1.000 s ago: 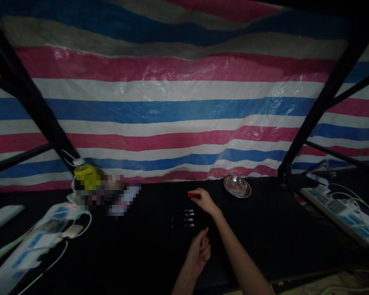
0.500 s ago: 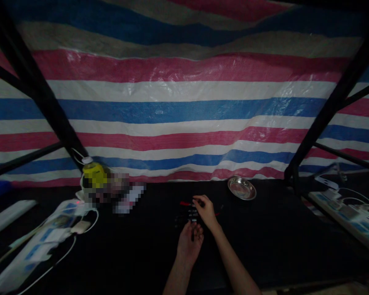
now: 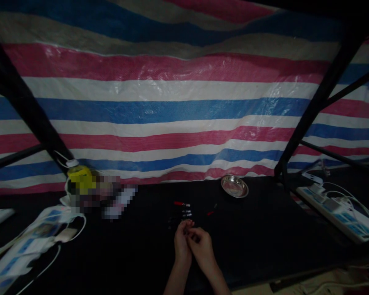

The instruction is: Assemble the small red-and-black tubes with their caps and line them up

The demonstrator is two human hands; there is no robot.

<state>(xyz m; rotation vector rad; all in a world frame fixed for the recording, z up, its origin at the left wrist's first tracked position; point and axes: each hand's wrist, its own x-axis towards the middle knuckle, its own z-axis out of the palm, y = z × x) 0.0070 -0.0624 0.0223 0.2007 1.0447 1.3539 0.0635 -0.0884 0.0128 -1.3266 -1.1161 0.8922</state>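
Observation:
My left hand [image 3: 182, 242] and my right hand [image 3: 202, 246] meet near the front of the black table [image 3: 135, 250]. The fingers of both are curled together around something small and dark that I cannot make out. Just beyond them lies a row of several slim dark pieces [image 3: 187, 215] with silvery ends. A red piece with a silvery end [image 3: 178, 203] is at the far end of that row. To the right, a small red piece [image 3: 210, 213] lies apart. A round shiny metal dish [image 3: 234, 187] sits farther back on the right.
Power strips with white cables lie at the left [image 3: 27, 250] and right [image 3: 335, 211]. A yellow container [image 3: 81, 177] stands back left beside blurred items. Black frame posts [image 3: 313, 106] and a striped sheet [image 3: 172, 110] bound the table.
My right hand has come back from the row of pieces to my left hand, uncovering the red pieces. The view has shifted slightly, so the surroundings appear farther left.

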